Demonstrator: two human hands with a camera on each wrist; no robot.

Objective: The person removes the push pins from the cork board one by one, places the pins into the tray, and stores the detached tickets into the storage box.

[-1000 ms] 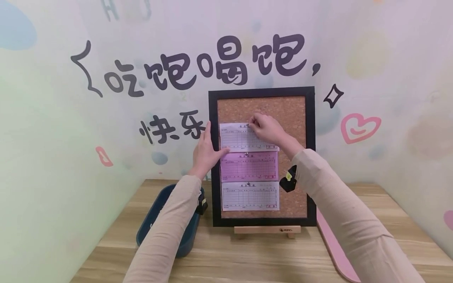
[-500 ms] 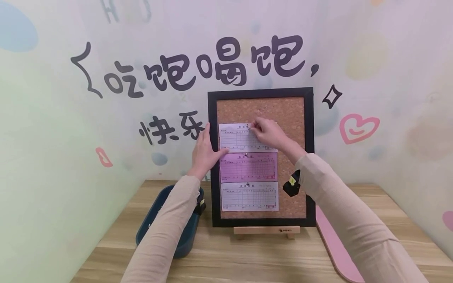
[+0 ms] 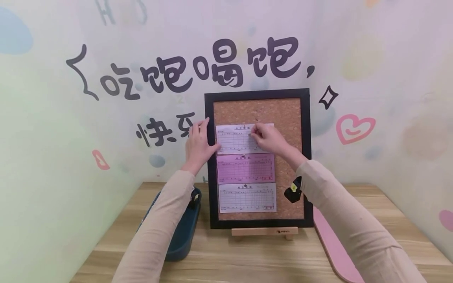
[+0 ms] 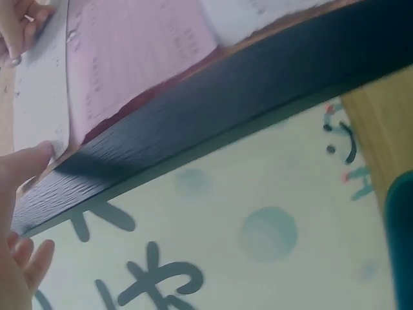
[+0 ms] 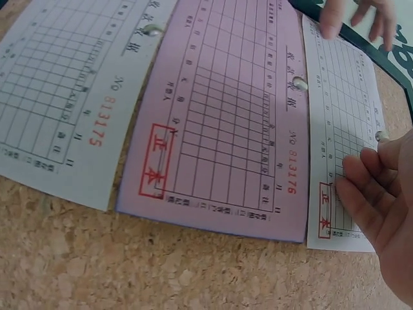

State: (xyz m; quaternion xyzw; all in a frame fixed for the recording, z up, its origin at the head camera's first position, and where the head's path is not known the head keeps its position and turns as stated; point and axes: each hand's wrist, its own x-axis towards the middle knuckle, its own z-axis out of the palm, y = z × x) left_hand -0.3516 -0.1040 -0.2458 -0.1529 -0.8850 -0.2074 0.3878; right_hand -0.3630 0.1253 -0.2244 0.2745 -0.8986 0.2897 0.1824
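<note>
Lettered wall (image 3: 400,70) backs the corkboard (image 3: 288,118); left hand (image 3: 199,147), fingers apart, borders its left edge; right hand (image 3: 269,138), fingers curled together beside the pushpin (image 5: 381,136), should press squarely.

The right hand (image 5: 390,206), fingers bent, rests against the white right slip (image 5: 339,84), just beside the pin (image 5: 381,136) there and near a red stamp (image 5: 325,210); the left hand (image 5: 364,11) shows at the slip's far end, by the dark frame (image 5: 400,81). Next along the cork (image 5: 161,258) come the pink slip (image 5: 222,116), numbered 813176, and the white left slip (image 5: 71,90), numbered 813175
</note>
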